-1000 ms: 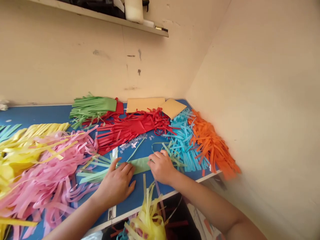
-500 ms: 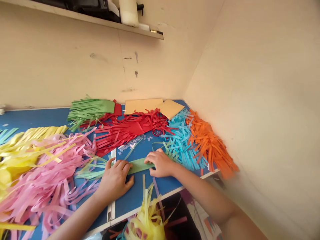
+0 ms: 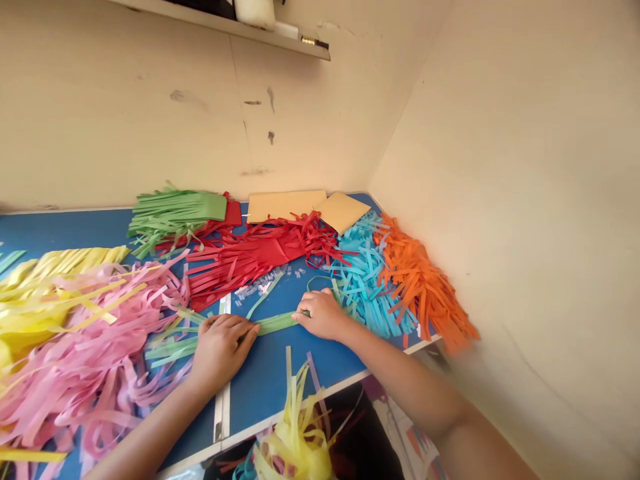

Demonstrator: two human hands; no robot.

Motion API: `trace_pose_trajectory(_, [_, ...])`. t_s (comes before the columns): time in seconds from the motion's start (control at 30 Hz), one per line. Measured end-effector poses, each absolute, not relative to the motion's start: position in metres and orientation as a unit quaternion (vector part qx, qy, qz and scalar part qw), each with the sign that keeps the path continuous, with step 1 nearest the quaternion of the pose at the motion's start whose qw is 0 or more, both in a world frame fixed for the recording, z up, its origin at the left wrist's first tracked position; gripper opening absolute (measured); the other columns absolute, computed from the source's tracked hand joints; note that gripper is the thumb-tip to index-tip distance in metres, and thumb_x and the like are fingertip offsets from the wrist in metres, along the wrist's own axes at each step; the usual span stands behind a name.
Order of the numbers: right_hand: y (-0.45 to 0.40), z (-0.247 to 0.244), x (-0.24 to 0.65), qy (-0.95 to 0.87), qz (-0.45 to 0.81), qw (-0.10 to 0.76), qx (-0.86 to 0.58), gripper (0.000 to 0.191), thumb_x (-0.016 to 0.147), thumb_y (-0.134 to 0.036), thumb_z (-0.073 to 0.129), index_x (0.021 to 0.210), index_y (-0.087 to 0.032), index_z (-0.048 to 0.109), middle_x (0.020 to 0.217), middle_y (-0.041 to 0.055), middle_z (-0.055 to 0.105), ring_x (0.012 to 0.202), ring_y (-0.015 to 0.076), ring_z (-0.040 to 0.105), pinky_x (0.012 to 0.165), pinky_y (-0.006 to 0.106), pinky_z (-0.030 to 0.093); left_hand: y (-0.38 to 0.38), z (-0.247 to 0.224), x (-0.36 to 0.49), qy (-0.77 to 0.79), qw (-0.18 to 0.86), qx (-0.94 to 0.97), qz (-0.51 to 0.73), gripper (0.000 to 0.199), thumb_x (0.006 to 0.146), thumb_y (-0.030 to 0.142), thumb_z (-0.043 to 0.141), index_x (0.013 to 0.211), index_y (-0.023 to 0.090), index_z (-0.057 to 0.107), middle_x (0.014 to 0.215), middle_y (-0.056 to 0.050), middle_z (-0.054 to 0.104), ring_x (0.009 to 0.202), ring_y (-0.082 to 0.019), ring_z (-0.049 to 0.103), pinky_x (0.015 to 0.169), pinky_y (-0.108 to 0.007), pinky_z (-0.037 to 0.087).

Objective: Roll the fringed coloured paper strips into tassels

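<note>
Your left hand (image 3: 223,350) is nearly closed, its fingers bent and its thumb drawn in toward them, gripping one part of a pale green band of thin fringed paper (image 3: 277,323). Your right hand (image 3: 323,315) pinches the same band farther along, thumb against curled fingers. The band lies between your two hands, low over the blue tabletop (image 3: 280,373), as a narrow, fairly straight length with creases running along it and a soft, slightly see-through look. Loose flat strips of the same pale green spread out beyond your left hand, unevenly splayed and overlapping; more thin green strips show just past your right hand, one of them curling in a loop. To the left of your left hand sits a tangled heap of pink paper fringe (image 3: 95,347). Ahead of both hands lies a bright red paper fringe (image 3: 265,257), with small clear shiny scraps (image 3: 265,283) on its near side. To the right of your right hand is a sky-blue paper fringe (image 3: 373,293), with an orange paper fringe (image 3: 425,293) beyond it. Below your hands, at the near edge, hangs a pale yellow paper fringe (image 3: 295,433).
</note>
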State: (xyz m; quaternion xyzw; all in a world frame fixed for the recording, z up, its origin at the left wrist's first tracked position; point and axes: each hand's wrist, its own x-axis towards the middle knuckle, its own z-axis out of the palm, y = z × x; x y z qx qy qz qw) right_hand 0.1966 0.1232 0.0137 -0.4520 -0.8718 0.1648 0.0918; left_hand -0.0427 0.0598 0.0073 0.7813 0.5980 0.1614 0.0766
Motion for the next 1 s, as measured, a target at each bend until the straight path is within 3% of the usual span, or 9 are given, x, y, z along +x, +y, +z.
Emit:
trace_pose_trajectory(0.2, [0.124, 0.011, 0.191, -0.865, 0.155, 0.084, -0.47, 0.023, 0.088, -0.034, 0.066, 0.072, -0.018, 0.068, 0.08, -0.0005, 0.065, 0.081, 0.0148, 0.057, 0.072, 0.03, 0.025, 0.069, 0.01, -0.039, 0.62, 0.056, 0.776, 0.102, 0.046, 0.095, 0.045, 0.038, 0.07, 0.022, 0.068, 0.079, -0.006, 0.075, 0.083, -0.025, 0.066, 0.077, -0.041, 0.034])
trace_pose_trajectory(0.4, [0.126, 0.011, 0.191, -0.859, 0.146, 0.067, -0.486, 0.023, 0.088, -0.034, 0.065, 0.071, -0.018, 0.066, 0.081, 0.0001, 0.065, 0.081, 0.0163, 0.057, 0.073, 0.031, 0.027, 0.076, 0.014, -0.034, 0.619, 0.044, 0.782, 0.058, 0.046, 0.094, 0.043, 0.038, 0.065, 0.021, 0.067, 0.072, -0.008, 0.072, 0.077, -0.026, 0.065, 0.073, -0.04, 0.034])
trace_pose_trajectory(0.47, [0.125, 0.015, 0.192, -0.852, 0.137, 0.068, -0.5, 0.019, 0.088, -0.035, 0.066, 0.078, -0.019, 0.066, 0.084, 0.0015, 0.066, 0.084, 0.0184, 0.057, 0.076, 0.032, 0.028, 0.076, 0.015, -0.034, 0.626, 0.03, 0.777, 0.058, 0.044, 0.094, 0.043, 0.039, 0.07, 0.02, 0.068, 0.073, -0.009, 0.072, 0.078, -0.027, 0.065, 0.075, -0.041, 0.035])
trace_pose_trajectory(0.57, [0.117, 0.025, 0.194, -0.86, 0.063, 0.099, -0.497, 0.014, 0.091, -0.032, 0.063, 0.097, -0.02, 0.065, 0.101, 0.0067, 0.066, 0.097, 0.0232, 0.054, 0.084, 0.037, 0.028, 0.072, 0.016, -0.036, 0.617, 0.007, 0.783, 0.078, 0.032, 0.095, 0.037, 0.041, 0.093, 0.022, 0.07, 0.094, -0.01, 0.074, 0.095, -0.029, 0.064, 0.089, -0.046, 0.036])
trace_pose_trajectory(0.63, [0.108, 0.028, 0.193, -0.896, 0.003, 0.113, -0.429, 0.011, 0.094, -0.028, 0.058, 0.1, -0.02, 0.064, 0.106, 0.0085, 0.065, 0.101, 0.0244, 0.051, 0.089, 0.042, 0.028, 0.07, 0.016, -0.038, 0.572, -0.013, 0.815, 0.091, 0.029, 0.095, 0.027, 0.041, 0.102, 0.027, 0.069, 0.106, -0.007, 0.073, 0.105, -0.028, 0.062, 0.099, -0.047, 0.032])
trace_pose_trajectory(0.73, [0.1, 0.023, 0.186, -0.939, -0.027, 0.098, -0.329, 0.018, 0.098, -0.028, 0.051, 0.092, -0.018, 0.064, 0.096, 0.0077, 0.066, 0.092, 0.023, 0.052, 0.09, 0.044, 0.028, 0.066, 0.018, -0.038, 0.487, -0.062, 0.865, 0.098, 0.032, 0.092, 0.016, 0.041, 0.097, 0.028, 0.07, 0.104, -0.003, 0.074, 0.105, -0.026, 0.062, 0.103, -0.047, 0.029])
trace_pose_trajectory(0.87, [0.108, 0.011, 0.181, -0.945, -0.048, 0.085, -0.311, 0.026, 0.099, -0.013, 0.042, 0.087, -0.016, 0.065, 0.087, 0.0062, 0.067, 0.082, 0.0195, 0.053, 0.085, 0.041, 0.03, 0.063, 0.021, -0.03, 0.465, -0.107, 0.873, 0.104, 0.024, 0.089, 0.023, 0.047, 0.095, 0.024, 0.07, 0.1, -0.006, 0.075, 0.101, -0.029, 0.063, 0.104, -0.051, 0.029])
trace_pose_trajectory(1.0, [0.118, 0.014, 0.185, -0.938, -0.014, 0.107, -0.329, 0.026, 0.099, -0.023, 0.047, 0.083, -0.019, 0.068, 0.086, 0.0048, 0.069, 0.085, 0.0199, 0.053, 0.086, 0.043, 0.029, 0.064, 0.022, -0.023, 0.471, -0.142, 0.863, 0.115, 0.025, 0.092, 0.028, 0.046, 0.091, 0.021, 0.07, 0.093, -0.007, 0.075, 0.096, -0.028, 0.064, 0.1, -0.051, 0.033])
